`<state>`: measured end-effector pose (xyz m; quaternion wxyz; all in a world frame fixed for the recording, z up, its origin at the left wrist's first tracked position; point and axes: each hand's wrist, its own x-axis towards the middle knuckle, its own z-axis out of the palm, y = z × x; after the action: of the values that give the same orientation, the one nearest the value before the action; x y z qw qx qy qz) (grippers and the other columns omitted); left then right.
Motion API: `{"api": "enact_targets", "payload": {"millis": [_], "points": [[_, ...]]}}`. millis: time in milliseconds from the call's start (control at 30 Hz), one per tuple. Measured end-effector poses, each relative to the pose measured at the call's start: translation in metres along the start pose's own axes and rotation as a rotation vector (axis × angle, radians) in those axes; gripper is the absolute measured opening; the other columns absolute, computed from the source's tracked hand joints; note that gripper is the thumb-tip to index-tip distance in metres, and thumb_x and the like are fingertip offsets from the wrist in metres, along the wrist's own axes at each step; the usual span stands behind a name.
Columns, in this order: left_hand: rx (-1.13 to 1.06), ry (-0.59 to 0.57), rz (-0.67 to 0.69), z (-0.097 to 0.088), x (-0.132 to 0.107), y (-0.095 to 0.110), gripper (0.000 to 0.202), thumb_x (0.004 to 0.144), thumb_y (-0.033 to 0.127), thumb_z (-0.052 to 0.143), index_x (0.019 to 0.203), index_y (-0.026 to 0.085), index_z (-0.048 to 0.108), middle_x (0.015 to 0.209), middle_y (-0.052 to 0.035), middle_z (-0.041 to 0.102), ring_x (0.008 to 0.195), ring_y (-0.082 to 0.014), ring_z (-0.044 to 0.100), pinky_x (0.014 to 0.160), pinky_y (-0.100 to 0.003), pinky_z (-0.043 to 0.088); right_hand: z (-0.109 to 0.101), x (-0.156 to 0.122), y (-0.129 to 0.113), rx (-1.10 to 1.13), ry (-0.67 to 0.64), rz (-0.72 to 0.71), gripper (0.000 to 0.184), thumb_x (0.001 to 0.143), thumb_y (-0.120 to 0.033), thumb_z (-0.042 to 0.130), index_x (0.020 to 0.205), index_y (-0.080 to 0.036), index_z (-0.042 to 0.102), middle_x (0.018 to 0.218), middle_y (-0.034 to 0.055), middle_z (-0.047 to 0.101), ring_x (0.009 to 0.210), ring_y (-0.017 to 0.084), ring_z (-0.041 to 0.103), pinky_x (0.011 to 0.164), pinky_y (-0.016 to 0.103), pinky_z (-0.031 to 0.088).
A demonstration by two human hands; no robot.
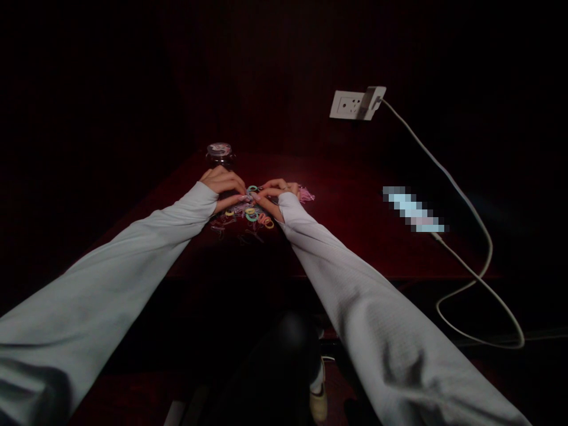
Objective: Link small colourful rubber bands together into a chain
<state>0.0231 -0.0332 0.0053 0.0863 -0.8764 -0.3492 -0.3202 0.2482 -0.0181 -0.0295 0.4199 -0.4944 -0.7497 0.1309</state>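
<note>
My left hand and my right hand meet over a small pile of coloured hair ties on the dark red table. Thumb and fingers of each are pinched together, the fingertips almost touching. Something small and greyish seems to lie between them, too tiny to name. Yellow, green and coral rings spread just below my fingers, with thin dark bands scattered closer to me. A pink bundle of thin strands lies beside my right hand, partly covered by it. Behind my left hand stands a small round clear container with a patterned lid.
A blurred-out phone-like device lies on the table at the right. Its white cable loops past the table's edge up to a charger in the wall socket. The surroundings are very dark.
</note>
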Motion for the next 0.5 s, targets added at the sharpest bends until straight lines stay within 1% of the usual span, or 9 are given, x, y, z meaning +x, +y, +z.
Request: {"api": "enact_targets", "payload": {"millis": [167, 300, 400, 500], "points": [[-0.016, -0.033, -0.007, 0.001, 0.001, -0.002, 0.040, 0.111, 0.054, 0.052, 0.101, 0.025, 0.077, 0.111, -0.0079, 0.079, 0.107, -0.0274, 0.063, 0.102, -0.046, 0.045, 0.002, 0.000, 0.002, 0.005, 0.015, -0.029, 0.018, 0.094, -0.049, 0.082, 0.088, -0.033, 0.086, 0.122, 0.0026, 0.072, 0.123, 0.029, 0.048, 0.109, 0.046, 0.038], [-0.025, 0.031, -0.020, 0.005, 0.002, -0.001, 0.040, 0.111, 0.052, 0.051, 0.097, 0.023, 0.075, 0.108, -0.0082, 0.078, 0.104, -0.0268, 0.064, 0.100, -0.046, 0.046, 0.003, 0.000, 0.000, 0.053, 0.071, -0.030, 0.017, 0.094, -0.045, 0.083, 0.085, -0.031, 0.085, 0.122, 0.0016, 0.073, 0.123, 0.028, 0.050, 0.111, 0.047, 0.039], [-0.034, 0.063, -0.037, 0.009, 0.002, -0.002, 0.040, 0.111, 0.051, 0.051, 0.095, 0.023, 0.074, 0.105, -0.0082, 0.078, 0.101, -0.0263, 0.064, 0.100, -0.045, 0.047, -0.003, -0.002, -0.002, 0.115, 0.103, -0.019, 0.018, 0.097, -0.042, 0.079, 0.085, -0.029, 0.084, 0.121, 0.0004, 0.075, 0.124, 0.026, 0.051, 0.114, 0.046, 0.039], [-0.050, 0.097, -0.043, 0.012, 0.002, -0.005, 0.039, 0.110, 0.051, 0.051, 0.093, 0.023, 0.071, 0.104, -0.0081, 0.077, 0.101, -0.0260, 0.065, 0.100, -0.045, 0.049, -0.016, -0.004, 0.001, 0.200, 0.127, -0.005, 0.027, 0.102, -0.049, 0.070, 0.090, -0.028, 0.083, 0.126, 0.0008, 0.074, 0.128, 0.026, 0.052, 0.115, 0.042, 0.039]]}}
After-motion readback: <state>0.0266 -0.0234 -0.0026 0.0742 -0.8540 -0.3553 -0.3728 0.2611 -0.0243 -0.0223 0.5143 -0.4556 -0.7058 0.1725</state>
